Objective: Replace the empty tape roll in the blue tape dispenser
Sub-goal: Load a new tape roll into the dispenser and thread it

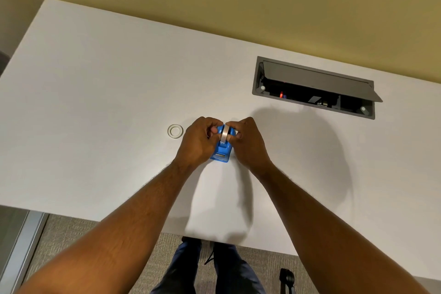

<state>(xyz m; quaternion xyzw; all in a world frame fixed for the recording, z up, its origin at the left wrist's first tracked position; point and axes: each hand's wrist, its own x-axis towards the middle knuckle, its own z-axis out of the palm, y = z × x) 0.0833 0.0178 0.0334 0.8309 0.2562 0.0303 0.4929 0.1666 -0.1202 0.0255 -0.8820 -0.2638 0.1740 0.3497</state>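
blue tape dispenser (pixel 222 151), white table (pixel 107 93)

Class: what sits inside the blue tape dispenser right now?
A tape roll sits edge-up in the blue tape dispenser. The left hand and right hand cover its sides, so its hub is hidden.

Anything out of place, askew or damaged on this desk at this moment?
Nothing looks damaged or spilled. A small clear ring, seemingly a tape roll or core, lies flat and loose on the white desk, left of the blue tape dispenser that the left hand and right hand grip. The grey cable hatch is open.
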